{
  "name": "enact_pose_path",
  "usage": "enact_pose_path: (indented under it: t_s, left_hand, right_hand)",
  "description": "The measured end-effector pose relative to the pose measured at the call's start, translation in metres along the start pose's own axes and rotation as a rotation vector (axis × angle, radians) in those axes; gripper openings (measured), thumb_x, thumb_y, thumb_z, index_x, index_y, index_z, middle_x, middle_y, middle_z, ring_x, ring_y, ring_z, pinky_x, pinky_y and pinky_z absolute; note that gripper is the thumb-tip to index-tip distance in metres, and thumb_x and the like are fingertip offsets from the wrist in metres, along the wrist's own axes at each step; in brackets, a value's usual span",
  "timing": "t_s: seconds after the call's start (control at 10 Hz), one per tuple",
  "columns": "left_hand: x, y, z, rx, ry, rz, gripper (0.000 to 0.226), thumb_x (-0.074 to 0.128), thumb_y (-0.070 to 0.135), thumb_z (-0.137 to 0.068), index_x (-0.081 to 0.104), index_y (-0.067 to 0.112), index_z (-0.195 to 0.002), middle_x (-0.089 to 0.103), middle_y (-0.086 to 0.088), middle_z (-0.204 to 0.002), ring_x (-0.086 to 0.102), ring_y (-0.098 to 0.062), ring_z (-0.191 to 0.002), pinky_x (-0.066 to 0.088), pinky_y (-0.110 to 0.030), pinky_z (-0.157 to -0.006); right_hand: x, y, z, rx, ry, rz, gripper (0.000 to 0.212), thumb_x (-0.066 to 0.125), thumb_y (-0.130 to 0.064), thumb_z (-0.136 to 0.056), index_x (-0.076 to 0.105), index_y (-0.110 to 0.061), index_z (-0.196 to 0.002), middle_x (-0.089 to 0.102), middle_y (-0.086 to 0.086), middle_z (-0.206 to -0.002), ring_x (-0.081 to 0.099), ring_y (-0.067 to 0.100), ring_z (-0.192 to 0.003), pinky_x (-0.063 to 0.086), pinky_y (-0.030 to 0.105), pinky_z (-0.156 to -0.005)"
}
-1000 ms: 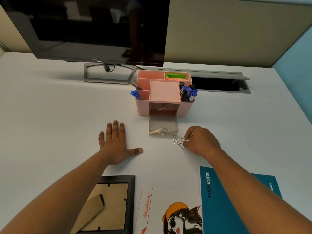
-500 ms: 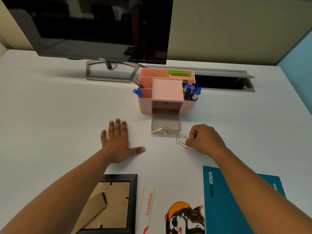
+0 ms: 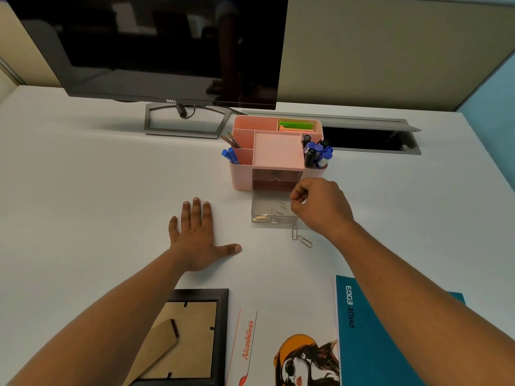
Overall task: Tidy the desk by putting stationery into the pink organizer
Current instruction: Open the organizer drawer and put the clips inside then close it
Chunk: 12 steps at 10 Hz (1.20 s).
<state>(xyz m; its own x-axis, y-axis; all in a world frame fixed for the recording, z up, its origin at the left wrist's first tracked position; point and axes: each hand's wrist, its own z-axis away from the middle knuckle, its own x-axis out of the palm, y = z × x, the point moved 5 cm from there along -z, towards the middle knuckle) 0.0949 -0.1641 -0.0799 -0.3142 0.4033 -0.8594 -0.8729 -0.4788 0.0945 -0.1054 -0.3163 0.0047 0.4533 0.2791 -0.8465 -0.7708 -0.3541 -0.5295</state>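
Observation:
The pink organizer (image 3: 242,178) stands mid-desk with blue pens (image 3: 230,156), pencils, markers (image 3: 316,153) and green sticky notes (image 3: 295,126) in its compartments. Its clear drawer (image 3: 274,220) is pulled out toward me, and a few paper clips (image 3: 276,211) lie inside. My right hand (image 3: 320,207) hovers over the drawer's right side with thumb and fingers pinched together; I see no clip between them. Two paper clips (image 3: 301,238) lie on the desk just in front of the drawer. My left hand (image 3: 196,235) rests flat on the desk, fingers spread.
A monitor (image 3: 167,45) on its stand sits behind the organizer, beside an open cable hatch (image 3: 370,137). Near me lie a black photo frame (image 3: 195,338) face down, a white booklet (image 3: 281,355) and a teal notebook (image 3: 373,330).
My right hand has lifted from the clips on the desk and moved forward over the open drawer. One more clip now shows in the drawer. My left hand stayed put.

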Motion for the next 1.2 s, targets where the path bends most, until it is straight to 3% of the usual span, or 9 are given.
enact_pose_path:
  t_s: [0.2,0.5,0.8,1.2]
  left_hand:
    - [-0.001,0.000,0.000,0.004,-0.003,-0.001,0.126,0.020,0.090,-0.057,-0.031,0.014,-0.143,-0.038,-0.008,-0.151,-0.035,-0.027,-0.138,-0.012,-0.052,-0.114]
    - [0.000,0.000,-0.001,0.002,0.005,-0.003,0.125,0.020,0.090,-0.058,-0.030,0.014,-0.144,-0.037,-0.008,-0.151,-0.035,-0.027,-0.138,-0.013,-0.052,-0.113]
    - [-0.001,0.001,0.000,-0.005,0.005,-0.018,0.125,0.019,0.089,-0.057,-0.030,0.014,-0.143,-0.037,-0.008,-0.151,-0.034,-0.028,-0.138,-0.012,-0.052,-0.113]
    - [-0.001,0.000,0.000,-0.002,0.005,-0.009,0.125,0.019,0.089,-0.058,-0.030,0.014,-0.144,-0.036,-0.008,-0.151,-0.034,-0.027,-0.138,-0.012,-0.052,-0.113]
  right_hand:
    - [-0.001,0.024,0.017,0.077,0.017,0.024,0.009,0.068,-0.019,-0.085,0.064,-0.026,-0.081,0.064,-0.007,-0.082,0.062,0.015,-0.076,0.055,0.028,-0.071]
    - [0.020,0.050,0.047,0.220,-0.142,0.055,0.005,0.070,-0.024,-0.079,0.066,-0.027,-0.078,0.068,-0.008,-0.084,0.062,0.015,-0.076,0.053,0.028,-0.072]
    - [0.031,0.048,0.050,0.251,-0.243,0.139,0.008,0.069,-0.028,-0.078,0.063,-0.023,-0.080,0.066,-0.006,-0.081,0.062,0.015,-0.074,0.051,0.027,-0.065]
    - [0.024,0.047,0.054,0.181,-0.186,0.061,0.008,0.072,-0.023,-0.076,0.064,-0.025,-0.073,0.065,-0.009,-0.074,0.062,0.012,-0.071,0.055,0.030,-0.069]
